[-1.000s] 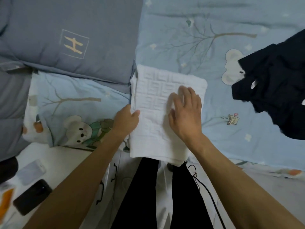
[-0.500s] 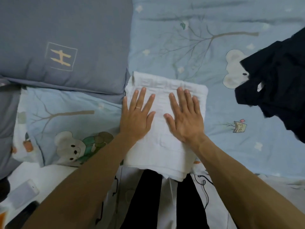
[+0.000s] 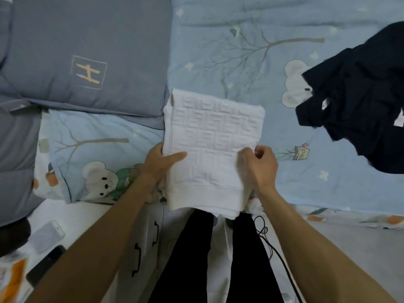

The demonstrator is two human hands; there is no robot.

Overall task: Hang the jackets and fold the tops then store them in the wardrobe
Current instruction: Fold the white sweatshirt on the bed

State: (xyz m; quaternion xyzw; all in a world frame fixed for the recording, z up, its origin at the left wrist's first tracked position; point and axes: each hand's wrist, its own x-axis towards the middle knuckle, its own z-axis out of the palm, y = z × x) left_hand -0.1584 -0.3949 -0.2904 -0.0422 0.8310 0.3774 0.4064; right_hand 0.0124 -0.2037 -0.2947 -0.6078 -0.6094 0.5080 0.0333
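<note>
The left hand (image 3: 162, 164) is set at the left edge of a folded white top (image 3: 211, 149), its thumb laid across the upper surface and its fingers tucked beneath, so that the edge is gripped. The right hand (image 3: 261, 166) is held at the top's right edge with its fingers curled around the fabric there. The top is thus held between the two hands, near its lower half, and lies flat on a pale blue bedsheet (image 3: 251, 51) printed with trees and bears; its near hem hangs just over the bed's edge. A grey pillow (image 3: 87, 53) marked with an H is seen just beside the top's upper left corner. A dark garment (image 3: 358, 95) lies crumpled well apart at the right.
</note>
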